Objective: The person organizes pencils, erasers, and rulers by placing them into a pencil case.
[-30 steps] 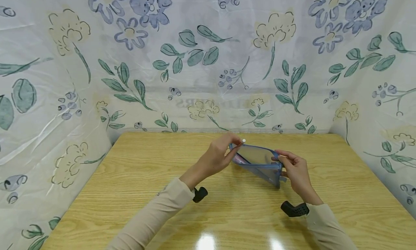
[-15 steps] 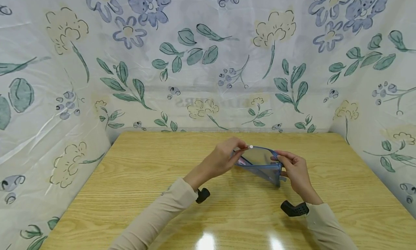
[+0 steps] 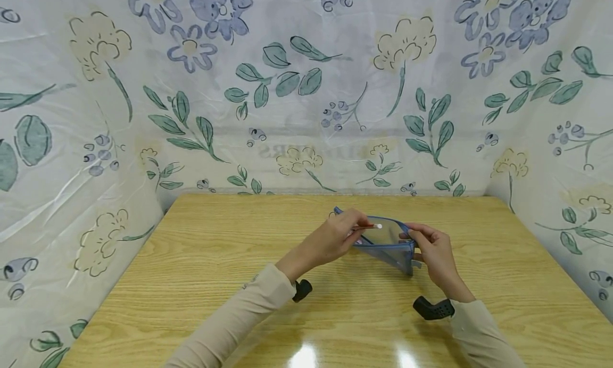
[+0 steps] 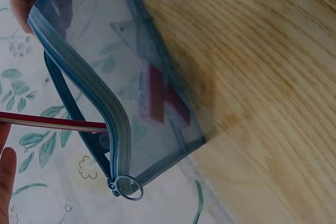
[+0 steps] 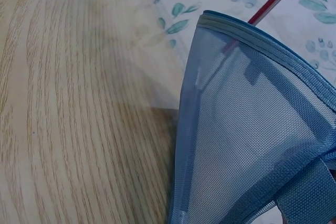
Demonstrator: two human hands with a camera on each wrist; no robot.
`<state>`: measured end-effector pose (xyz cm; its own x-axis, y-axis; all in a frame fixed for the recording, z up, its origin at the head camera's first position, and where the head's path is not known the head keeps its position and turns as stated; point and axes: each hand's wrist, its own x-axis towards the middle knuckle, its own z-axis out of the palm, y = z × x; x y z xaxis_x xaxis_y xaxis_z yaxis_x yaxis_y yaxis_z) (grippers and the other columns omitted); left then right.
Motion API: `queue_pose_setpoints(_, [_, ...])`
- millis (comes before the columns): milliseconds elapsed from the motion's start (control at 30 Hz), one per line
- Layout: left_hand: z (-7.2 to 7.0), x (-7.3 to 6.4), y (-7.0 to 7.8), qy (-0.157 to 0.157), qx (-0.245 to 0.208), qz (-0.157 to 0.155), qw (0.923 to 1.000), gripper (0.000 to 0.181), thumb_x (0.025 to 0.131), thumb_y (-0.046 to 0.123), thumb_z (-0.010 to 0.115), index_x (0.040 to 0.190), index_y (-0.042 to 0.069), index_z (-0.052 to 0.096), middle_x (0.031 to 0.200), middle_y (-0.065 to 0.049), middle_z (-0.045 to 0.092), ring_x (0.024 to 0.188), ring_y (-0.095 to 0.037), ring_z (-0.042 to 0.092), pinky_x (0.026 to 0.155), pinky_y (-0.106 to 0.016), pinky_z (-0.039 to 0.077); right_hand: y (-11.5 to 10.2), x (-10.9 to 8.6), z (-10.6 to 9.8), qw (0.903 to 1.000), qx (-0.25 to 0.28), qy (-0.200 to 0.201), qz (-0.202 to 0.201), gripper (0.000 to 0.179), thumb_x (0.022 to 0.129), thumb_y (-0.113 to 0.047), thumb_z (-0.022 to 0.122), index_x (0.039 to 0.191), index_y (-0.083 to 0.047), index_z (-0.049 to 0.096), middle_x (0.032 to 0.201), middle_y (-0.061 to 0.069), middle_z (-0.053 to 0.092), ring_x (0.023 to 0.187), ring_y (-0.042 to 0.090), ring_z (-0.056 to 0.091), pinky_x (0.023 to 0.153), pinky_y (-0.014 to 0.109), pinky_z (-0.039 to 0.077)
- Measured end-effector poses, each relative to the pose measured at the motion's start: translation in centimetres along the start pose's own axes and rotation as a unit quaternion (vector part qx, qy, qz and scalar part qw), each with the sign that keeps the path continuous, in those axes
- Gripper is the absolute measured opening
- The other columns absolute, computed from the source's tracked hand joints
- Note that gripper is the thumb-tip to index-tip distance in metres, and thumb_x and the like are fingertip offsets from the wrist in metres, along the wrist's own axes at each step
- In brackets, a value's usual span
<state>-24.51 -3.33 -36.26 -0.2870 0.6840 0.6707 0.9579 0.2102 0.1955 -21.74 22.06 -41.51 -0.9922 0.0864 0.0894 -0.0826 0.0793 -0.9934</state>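
A blue mesh zipper pouch (image 3: 389,255) is held at its right end by my right hand (image 3: 438,251), thumb and fingers pinching the corner. Its zipped mouth gapes upward. My left hand (image 3: 332,239) pinches a slim red pencil (image 3: 367,227) with a white end, over the pouch's left part. In the left wrist view the pencil (image 4: 52,122) passes through the open mouth, its far end behind the zipper (image 4: 100,85). Through the mesh show a pink block (image 4: 152,94) and a clear triangular ruler (image 4: 128,38). A ring pull (image 4: 129,188) hangs at the zipper's end.
The pouch is over a wood-grain table (image 3: 230,224). Flower-printed sheeting (image 3: 306,118) rises behind and along both sides. A black wrist mount (image 3: 302,291) sits at the left cuff, another black wrist mount (image 3: 433,308) at the right cuff.
My left hand has moved right and slightly down, carrying the pencil's white end farther over the pouch opening. The pouch's left corner now shows behind that hand. My right hand has hardly moved.
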Motion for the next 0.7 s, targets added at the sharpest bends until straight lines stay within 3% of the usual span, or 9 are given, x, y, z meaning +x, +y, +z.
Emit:
queue_pose_setpoints(200, [0.4,-0.1,0.0,-0.016,0.009,0.006,0.9998,0.018,0.09,-0.006,0.063,0.106,0.0,0.058,0.1,-0.009,0.062,0.088,-0.017,0.061,0.077,-0.018,0.048,0.1,-0.1,0.1,1.0,0.002,0.003,-0.002,0.033,0.101,-0.014,0.052,0.123,0.009,0.059,0.089,-0.002,0.071,0.074,0.011,0.066,0.056,0.027,0.054])
queue_pose_setpoints(700, [1.6,-0.1,-0.2,-0.025,0.108,0.058,0.9922,0.017,0.085,-0.005,0.071,0.098,0.002,0.063,0.094,-0.006,0.065,0.086,-0.017,0.065,0.08,-0.021,0.049,-0.1,-0.3,0.4,0.9999,0.004,0.01,-0.005,0.032,0.101,-0.013,0.053,0.122,0.01,0.059,0.089,-0.001,0.071,0.072,0.011,0.065,0.058,0.028,0.055])
